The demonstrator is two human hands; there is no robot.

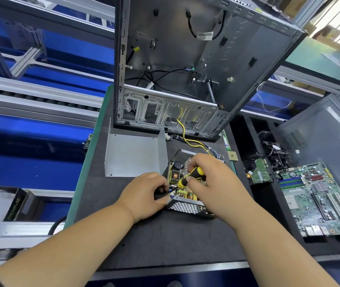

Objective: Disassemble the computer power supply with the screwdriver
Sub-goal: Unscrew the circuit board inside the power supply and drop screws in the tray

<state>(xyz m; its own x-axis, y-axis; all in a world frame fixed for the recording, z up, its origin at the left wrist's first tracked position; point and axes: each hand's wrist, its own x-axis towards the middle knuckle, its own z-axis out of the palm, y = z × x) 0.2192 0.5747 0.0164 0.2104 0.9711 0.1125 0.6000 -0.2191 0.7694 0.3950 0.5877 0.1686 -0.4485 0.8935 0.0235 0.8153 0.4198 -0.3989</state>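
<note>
The open power supply (pixel 187 208) lies on the dark mat, its circuit board with coils and a capacitor exposed inside the perforated metal shell. My right hand (pixel 212 183) grips the yellow-and-black screwdriver (pixel 192 177), whose shaft slants down to the left into the board's near-left corner. My left hand (pixel 146 193) rests at the left edge of the unit, fingers curled round a small dark part beside the screwdriver tip. The removed grey metal cover (pixel 134 156) stands on the mat behind my left hand.
An emptied computer case (pixel 185 59) stands upright at the back of the mat, yellow and black cables (pixel 192 141) running from it to the power supply. Right of the mat lie a motherboard (pixel 318 199), a hard drive (pixel 260 172) and a fan (pixel 274 148). Conveyor rails run along the left.
</note>
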